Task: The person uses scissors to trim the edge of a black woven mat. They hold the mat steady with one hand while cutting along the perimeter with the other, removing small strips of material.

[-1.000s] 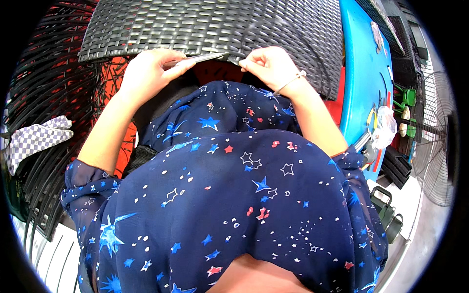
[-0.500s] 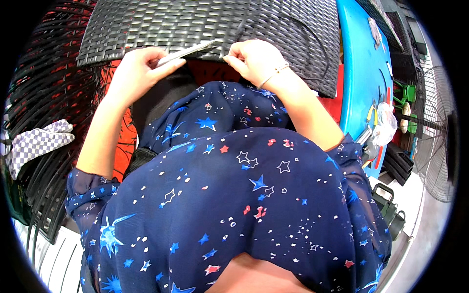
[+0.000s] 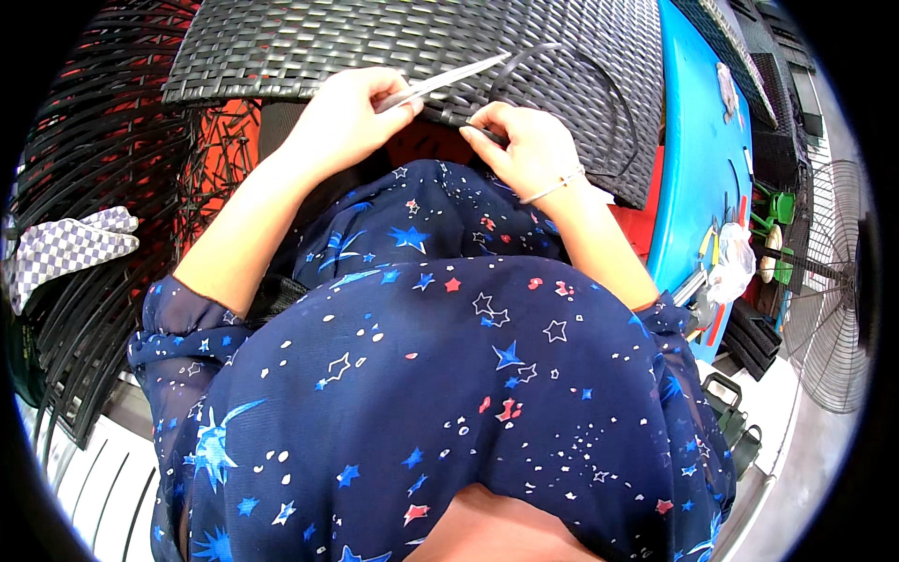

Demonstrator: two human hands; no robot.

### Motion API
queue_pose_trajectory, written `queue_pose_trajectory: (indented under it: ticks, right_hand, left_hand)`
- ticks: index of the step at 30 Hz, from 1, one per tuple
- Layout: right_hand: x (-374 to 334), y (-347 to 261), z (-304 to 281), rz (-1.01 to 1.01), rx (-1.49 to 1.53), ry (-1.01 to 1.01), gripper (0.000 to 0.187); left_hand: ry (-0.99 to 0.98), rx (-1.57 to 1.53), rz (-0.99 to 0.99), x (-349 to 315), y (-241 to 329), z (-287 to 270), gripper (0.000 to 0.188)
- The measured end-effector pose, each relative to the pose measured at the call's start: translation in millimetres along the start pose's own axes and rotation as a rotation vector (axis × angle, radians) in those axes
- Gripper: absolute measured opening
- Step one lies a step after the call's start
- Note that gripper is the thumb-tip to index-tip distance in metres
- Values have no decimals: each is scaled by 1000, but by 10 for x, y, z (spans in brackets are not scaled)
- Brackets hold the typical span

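Note:
A black woven panel (image 3: 328,47) lies across my lap, its front edge under both hands. My left hand (image 3: 346,117) is closed round a long, slim silver tool with a pointed end (image 3: 459,77). Its tip points right and away over the weave; the handle part is hidden in my fingers, so I cannot tell its exact kind. My right hand (image 3: 538,145), wearing a thin bracelet, pinches a black strip (image 3: 498,139) at the panel's front edge. A loose loop of black strip (image 3: 623,103) curves over the right part of the weave.
Curved black strips (image 3: 103,187) hang in a dense bundle at the left, with a checked glove (image 3: 80,245) on them. A blue table (image 3: 698,169) at the right bears small tools and a clear plastic bag (image 3: 732,267). Beyond stands a fan (image 3: 829,281).
My left hand has moved right and away with the silver tool, nearer my right hand. The right hand has shifted slightly right and nearer me, and a black strip now shows in its fingers.

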State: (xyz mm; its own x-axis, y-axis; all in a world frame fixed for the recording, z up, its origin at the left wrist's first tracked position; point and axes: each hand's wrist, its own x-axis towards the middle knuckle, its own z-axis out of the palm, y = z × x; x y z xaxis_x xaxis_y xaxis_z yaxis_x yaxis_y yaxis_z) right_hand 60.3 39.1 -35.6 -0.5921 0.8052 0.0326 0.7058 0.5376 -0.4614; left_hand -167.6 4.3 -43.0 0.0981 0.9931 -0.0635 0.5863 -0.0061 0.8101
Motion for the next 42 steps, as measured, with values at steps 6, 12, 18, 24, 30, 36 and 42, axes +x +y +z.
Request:
queue_pose_trajectory:
  ticks: [6,12,18,24,30,36,42]
  right_hand:
    - [-123,77,-84,-65,36,60,18]
    - [-89,6,-135,80,103,-103,22]
    - [-185,277,-454,111,100,-301,21]
    - [-308,293,-461,15,58,-412,28]
    - [-81,-48,26,193,204,-208,37]
    - [-213,214,-107,126,302,-127,25]
    - [-741,622,-543,336,416,-130,16]
  left_hand:
    - [131,-215,-45,-86,-111,-538,17]
    - [115,-121,-11,-89,-119,-478,18]
    - [133,-26,40,-135,-38,-300,21]
    - [41,-54,-9,-70,60,-89,23]
    - [23,34,-11,53,97,-129,23]
    - [66,181,112,-110,191,-272,26]
    - [2,630,274,-285,185,-352,26]
